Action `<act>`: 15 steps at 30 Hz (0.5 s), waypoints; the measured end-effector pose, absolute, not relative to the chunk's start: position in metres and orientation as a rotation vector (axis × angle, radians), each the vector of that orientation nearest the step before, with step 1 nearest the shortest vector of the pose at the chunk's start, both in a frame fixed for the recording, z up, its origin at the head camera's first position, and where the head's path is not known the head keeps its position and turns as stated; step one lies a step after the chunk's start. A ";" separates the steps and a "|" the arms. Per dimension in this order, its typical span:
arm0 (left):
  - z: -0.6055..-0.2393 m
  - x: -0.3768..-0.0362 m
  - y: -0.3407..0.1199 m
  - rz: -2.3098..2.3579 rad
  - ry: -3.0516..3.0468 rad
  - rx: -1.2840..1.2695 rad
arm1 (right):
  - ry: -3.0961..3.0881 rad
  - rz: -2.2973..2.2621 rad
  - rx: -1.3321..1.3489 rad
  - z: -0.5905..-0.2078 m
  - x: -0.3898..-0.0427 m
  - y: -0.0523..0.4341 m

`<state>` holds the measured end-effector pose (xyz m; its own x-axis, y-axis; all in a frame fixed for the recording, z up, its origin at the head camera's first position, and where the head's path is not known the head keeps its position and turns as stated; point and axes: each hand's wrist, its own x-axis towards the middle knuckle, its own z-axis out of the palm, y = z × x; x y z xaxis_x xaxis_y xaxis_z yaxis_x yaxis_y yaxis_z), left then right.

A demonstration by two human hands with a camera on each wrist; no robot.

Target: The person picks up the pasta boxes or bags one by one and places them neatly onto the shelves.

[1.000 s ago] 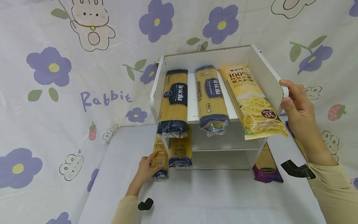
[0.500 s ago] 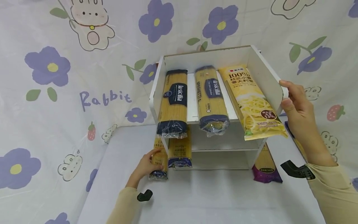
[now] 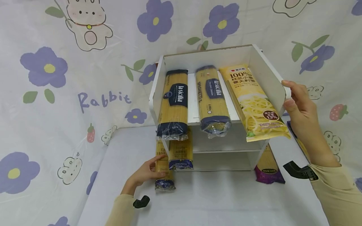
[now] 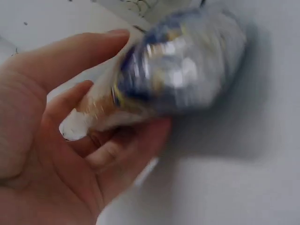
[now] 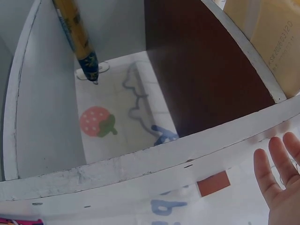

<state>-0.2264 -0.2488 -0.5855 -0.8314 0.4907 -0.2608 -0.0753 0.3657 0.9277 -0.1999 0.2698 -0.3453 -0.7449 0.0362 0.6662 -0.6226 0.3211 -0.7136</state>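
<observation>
Left hand [image 3: 145, 174] curled round a slim spaghetti pack [image 3: 164, 169], thumb and fingers wrapped about its lower end; crinkly clear film, glossy blue band at the tip, yellow strands inside, long and rod-like. Blurred in the left wrist view, left hand [image 4: 70, 154] cupped under the pack [image 4: 173, 75], shiny end jutting past the fingertips. Pack lying on the smooth pale tabletop [image 3: 212, 201], just right of the palm, beside the left wall of the white shelf [image 3: 263, 67]. Compared with a second ago, pack drawn nearer to the body, its blue tip now clear of the neighbouring pack [image 3: 181, 150] standing in the lower bay. Right hand [image 3: 299, 106] unchanged, thumb and fingers clasped over the rounded front corner of the shelf's right wall, flat painted board with scuffed edges. To its left, on the top board, three long packs: two blue-banded [image 3: 173, 103] [image 3: 212, 99], one matt yellow [image 3: 254, 102].
</observation>
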 end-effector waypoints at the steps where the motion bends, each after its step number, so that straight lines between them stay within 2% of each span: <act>1: -0.587 -0.225 -0.249 1.514 2.088 0.360 | -2.019 1.443 0.506 -0.345 -0.199 0.269; 8: -0.588 -0.217 -0.255 1.685 1.926 0.298 | -2.027 1.421 0.524 -0.346 -0.201 0.269; 15: -0.570 -0.206 -0.263 1.861 2.002 0.147 | -2.035 1.395 0.519 -0.345 -0.200 0.270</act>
<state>-0.2063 -0.2628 -0.5698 -0.9140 0.3427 -0.2172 -0.1916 0.1073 0.9756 -0.1996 0.2704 -0.3455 -0.7368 0.0199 0.6758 -0.6231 0.3679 -0.6902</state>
